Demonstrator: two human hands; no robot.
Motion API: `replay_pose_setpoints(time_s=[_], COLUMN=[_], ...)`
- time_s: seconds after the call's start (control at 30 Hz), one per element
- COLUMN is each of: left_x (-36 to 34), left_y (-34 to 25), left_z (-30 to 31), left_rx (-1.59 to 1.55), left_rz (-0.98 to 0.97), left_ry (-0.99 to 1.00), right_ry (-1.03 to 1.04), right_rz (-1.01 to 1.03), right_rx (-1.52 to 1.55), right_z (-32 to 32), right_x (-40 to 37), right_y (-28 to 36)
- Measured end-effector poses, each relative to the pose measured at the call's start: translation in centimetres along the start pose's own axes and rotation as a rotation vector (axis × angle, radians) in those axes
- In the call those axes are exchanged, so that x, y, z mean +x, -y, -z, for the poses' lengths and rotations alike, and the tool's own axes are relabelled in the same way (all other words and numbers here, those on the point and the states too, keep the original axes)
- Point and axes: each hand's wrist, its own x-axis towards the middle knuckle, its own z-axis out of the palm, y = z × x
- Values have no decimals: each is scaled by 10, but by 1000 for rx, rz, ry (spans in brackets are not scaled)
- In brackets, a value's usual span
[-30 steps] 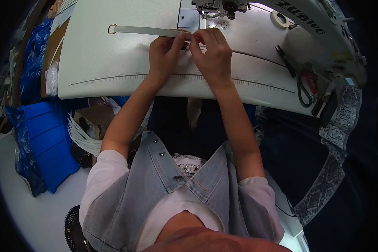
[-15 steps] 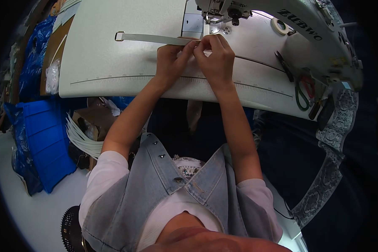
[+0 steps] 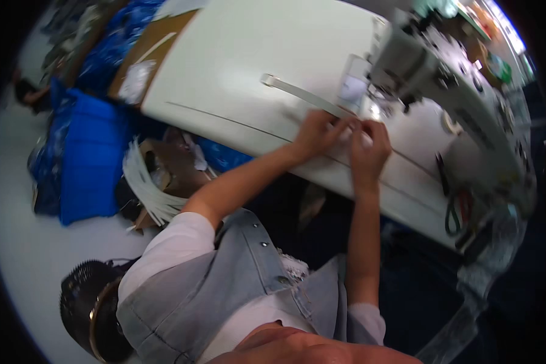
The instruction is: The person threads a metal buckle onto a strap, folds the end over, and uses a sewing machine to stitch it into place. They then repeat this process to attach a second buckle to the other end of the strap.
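Note:
A narrow white strap (image 3: 306, 97) stretches over the pale sewing table (image 3: 236, 54), with a metal buckle (image 3: 268, 79) at its far left end. My left hand (image 3: 319, 134) is closed on the strap near its right end. Beside it, my right hand (image 3: 370, 150) pinches at the same end, fingertips against those of the left. Fingers and blur hide the strap's tip. Just beyond my hands are the needle area and metal plate (image 3: 353, 82) of a white sewing machine (image 3: 437, 82).
Scissors with green and red handles (image 3: 453, 215) and a dark slim tool (image 3: 441, 173) lie at the right, near a tape roll (image 3: 450, 123). A blue crate (image 3: 91, 161) and a bundle of white strips (image 3: 144, 185) stand at the left below the table.
The whole view has turned and shifted, so the table now slants and more floor shows at left. My hands stay together at the strap's right end.

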Motion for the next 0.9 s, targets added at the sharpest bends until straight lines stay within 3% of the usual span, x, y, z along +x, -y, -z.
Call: replay_pose_setpoints(time_s=[0.07,0.1,0.17,0.23,0.3,0.4,0.47,0.5,0.57,0.63,0.67,0.77,0.83,0.87,0.9], left_x=[3,0,0,1,-2,-2,-10,-14,-27,-37,-42,-50,-50,-45,-36], left_y=[3,-7,1,3,6,-8,-64,-53,-18,-14,-19,-31,-30,-33,-37], left_z=[2,4,-1,-4,-8,-6,12,16,3,7,6,15,27,33,40], left_rx=[107,67,34,16,-17,-1,-14,-25,476,550,491,342,176,152,86], left_rz=[-99,-63,-218,-225,-234,-287,422,425,-628,-741,-804,-817,-614,-614,-473], left_ry=[-24,-19,-47,-51,-39,58,359,370,321,470,431,551,684,699,678], right_ry=[12,14,18,33,181,272,237,206,189,371,442,600,626,654,653], right_rz=[10,31,60,83,201,152,83,0,48,125,192,340,326,353,334], right_rx=[-31,-78,-45,-43,-26,-56,-45,-36,-115,-198,-223,-256,-304,-299,-307], right_z=[-3,-3,-3,7,11,36,50,57,62,70,73,75,82,81,80], right_x=[1,0,-1,-2,-7,-20,-22,-25,-20,-21,-24,-39,-43,-43,-43], right_y=[-3,-3,1,5,13,-2,-11,-13,7,5,3,-2,6,10,13])
